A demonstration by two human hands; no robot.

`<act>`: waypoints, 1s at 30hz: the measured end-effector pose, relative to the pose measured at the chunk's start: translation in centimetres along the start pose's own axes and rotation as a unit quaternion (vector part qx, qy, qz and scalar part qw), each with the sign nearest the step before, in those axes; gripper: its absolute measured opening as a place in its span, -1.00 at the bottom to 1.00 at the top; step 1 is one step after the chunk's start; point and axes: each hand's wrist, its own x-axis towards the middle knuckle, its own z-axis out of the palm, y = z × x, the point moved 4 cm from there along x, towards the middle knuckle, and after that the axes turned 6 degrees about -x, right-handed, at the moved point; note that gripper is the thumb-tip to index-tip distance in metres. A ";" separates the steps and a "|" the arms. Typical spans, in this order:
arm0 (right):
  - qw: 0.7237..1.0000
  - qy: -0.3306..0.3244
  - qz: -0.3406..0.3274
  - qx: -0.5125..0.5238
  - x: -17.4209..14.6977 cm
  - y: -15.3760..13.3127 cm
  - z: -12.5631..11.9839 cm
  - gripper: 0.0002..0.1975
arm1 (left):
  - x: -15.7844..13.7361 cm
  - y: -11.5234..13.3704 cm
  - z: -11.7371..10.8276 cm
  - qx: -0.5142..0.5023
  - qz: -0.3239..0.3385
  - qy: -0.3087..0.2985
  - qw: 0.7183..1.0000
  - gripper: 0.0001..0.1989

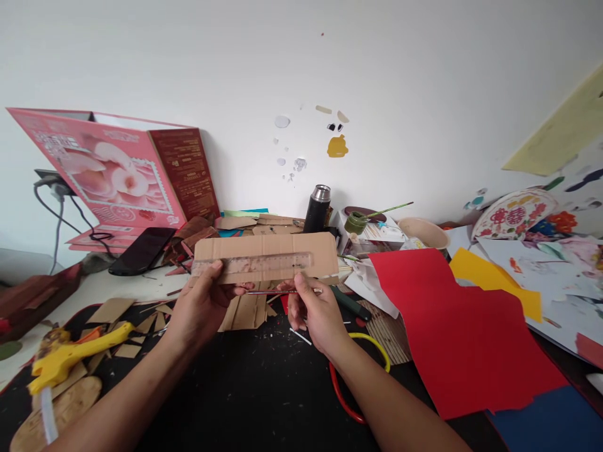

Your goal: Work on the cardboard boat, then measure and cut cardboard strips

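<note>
A rectangular piece of brown cardboard [277, 243] is held up above the desk, with a clear plastic ruler [264, 262] lying lengthwise across its face. My left hand [200, 304] grips both at the left end, thumb over the ruler. My right hand [320, 311] is closed at the lower right edge of the cardboard, its thumb near the ruler's right end. A thin reddish pencil-like stick [271, 292] runs level below the cardboard into my right fingers. Part of my fingers is hidden behind the cardboard.
At left lie a yellow glue gun [70, 361], cardboard scraps [110, 309] and a black phone [141, 250]. A black thermos [317, 212] stands behind the cardboard. Red paper [471, 333] covers the right side. Red-and-yellow-handled scissors [340, 395] lie under my right forearm on the black mat [235, 395].
</note>
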 end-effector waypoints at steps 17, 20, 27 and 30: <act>1.000 0.018 -0.006 -0.001 0.1 0.3 -0.1 -0.26 | -0.7 -0.1 0.2 0.059 0.002 -0.054 0.997 -0.48; 0.997 0.073 0.005 0.009 0.1 0.2 -0.2 -0.29 | -0.9 -0.2 0.0 0.074 0.001 -0.067 0.995 -0.43; 0.995 0.093 0.039 0.003 0.0 -0.1 -0.3 -0.29 | -1.1 -0.5 0.3 0.054 -0.037 -0.120 0.991 -0.35; 0.997 0.074 0.038 0.003 -0.1 0.0 -0.2 -0.32 | -0.7 -0.2 0.3 0.060 -0.036 -0.101 0.992 -0.37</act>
